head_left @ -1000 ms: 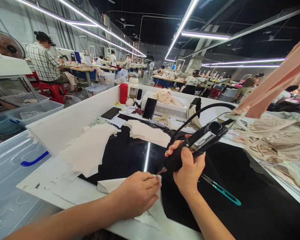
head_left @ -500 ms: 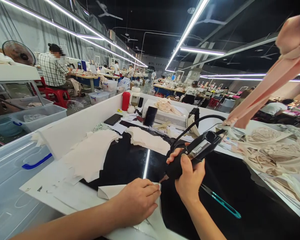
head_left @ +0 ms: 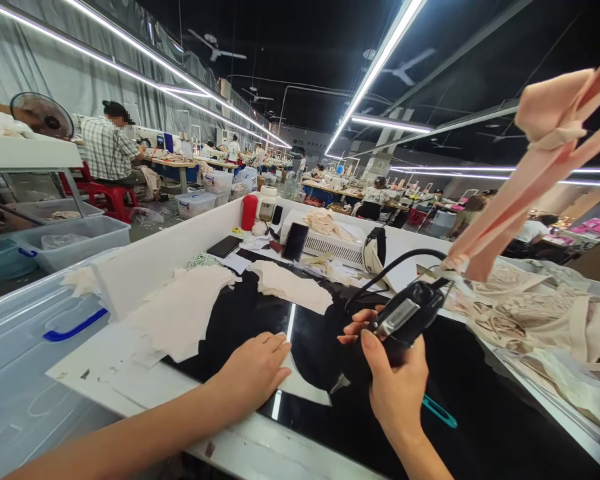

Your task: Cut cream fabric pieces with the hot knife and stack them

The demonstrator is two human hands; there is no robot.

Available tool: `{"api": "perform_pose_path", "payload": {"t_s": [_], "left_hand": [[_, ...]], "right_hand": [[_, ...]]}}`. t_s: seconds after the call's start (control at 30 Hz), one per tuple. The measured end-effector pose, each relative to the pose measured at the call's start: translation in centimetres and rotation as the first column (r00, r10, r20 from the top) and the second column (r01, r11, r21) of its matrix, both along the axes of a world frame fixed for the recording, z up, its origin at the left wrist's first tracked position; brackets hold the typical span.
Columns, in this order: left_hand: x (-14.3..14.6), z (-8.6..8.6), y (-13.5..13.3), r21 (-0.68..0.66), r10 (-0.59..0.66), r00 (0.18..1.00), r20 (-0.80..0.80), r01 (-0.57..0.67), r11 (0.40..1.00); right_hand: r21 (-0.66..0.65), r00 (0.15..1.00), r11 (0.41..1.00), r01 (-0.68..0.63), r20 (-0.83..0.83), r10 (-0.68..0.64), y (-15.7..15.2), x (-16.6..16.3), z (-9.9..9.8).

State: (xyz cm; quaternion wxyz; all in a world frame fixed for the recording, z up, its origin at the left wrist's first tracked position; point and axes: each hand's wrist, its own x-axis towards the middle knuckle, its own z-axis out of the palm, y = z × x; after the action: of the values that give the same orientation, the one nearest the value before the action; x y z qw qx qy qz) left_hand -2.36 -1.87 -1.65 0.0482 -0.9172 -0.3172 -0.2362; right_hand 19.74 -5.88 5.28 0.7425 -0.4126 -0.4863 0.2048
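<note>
My right hand (head_left: 397, 373) is wrapped round a black corded hand tool (head_left: 405, 313) with a silver lever and a flat metal tip. The tip points down at the black work surface (head_left: 375, 427), to the right of a pale, curved fabric piece (head_left: 300, 383). My left hand (head_left: 255, 367) lies flat over that piece's left part, fingers stretched out and covering some of it. A knotted pink fabric strip (head_left: 510, 193) runs from the tool's rear end up to the right. Partly behind my right wrist lie turquoise thread snips (head_left: 440, 412).
Stacked pale fabric pieces (head_left: 180, 310) lie on the left, and another stack (head_left: 290, 283) at the back. A phone (head_left: 295, 241) leans against a white slotted box. Heaped beige strips (head_left: 530, 307) are on the right. A clear plastic bin (head_left: 20, 393) stands left. A co-worker (head_left: 109, 150) sits beyond.
The tool has moved right and away from my left hand, its tip now apart from the fabric. My left hand and the pale piece have shifted up and left.
</note>
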Motion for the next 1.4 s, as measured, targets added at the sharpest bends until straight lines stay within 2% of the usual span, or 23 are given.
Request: {"api": "perform_pose_path", "payload": {"t_s": [0.1,0.23,0.37,0.57,1.0,1.23,1.4], "left_hand": [[-0.3,0.5,-0.6,0.088,-0.008,1.0,-0.003,0.008,0.996],[-0.1,1.1,-1.9,0.181,-0.131,0.991,-0.008,0.13,0.975],[0.1,1.5,-2.8,0.114,-0.216,0.976,0.015,0.213,0.97],[-0.1,1.3,-3.3,0.065,-0.231,0.973,0.016,0.229,0.971],[-0.8,1.5,-3.8,0.117,-0.252,0.967,-0.028,0.253,0.96],[0.5,1.8,-3.7,0.087,-0.291,0.956,-0.026,0.292,0.953],[1.9,1.4,-3.3,0.058,-0.317,0.947,-0.047,0.319,0.946]], "right_hand": [[0.034,0.999,0.998,0.044,-0.015,-0.043,-0.3,-0.1,0.1],[0.026,0.998,0.998,0.049,-0.041,-0.047,-0.5,-0.2,-0.1],[0.011,0.997,0.999,0.044,-0.056,-0.043,-0.7,-0.2,-0.5],[0.025,0.999,0.999,0.021,-0.05,-0.02,-0.9,-0.5,-0.5],[0.049,0.996,0.999,-0.011,-0.084,0.015,-1.1,-0.1,-0.7],[0.079,0.994,0.997,-0.005,-0.104,0.014,-1.0,0.0,-0.4],[0.09,0.993,0.996,0.007,-0.114,0.003,-0.5,-0.5,-0.5]]}}
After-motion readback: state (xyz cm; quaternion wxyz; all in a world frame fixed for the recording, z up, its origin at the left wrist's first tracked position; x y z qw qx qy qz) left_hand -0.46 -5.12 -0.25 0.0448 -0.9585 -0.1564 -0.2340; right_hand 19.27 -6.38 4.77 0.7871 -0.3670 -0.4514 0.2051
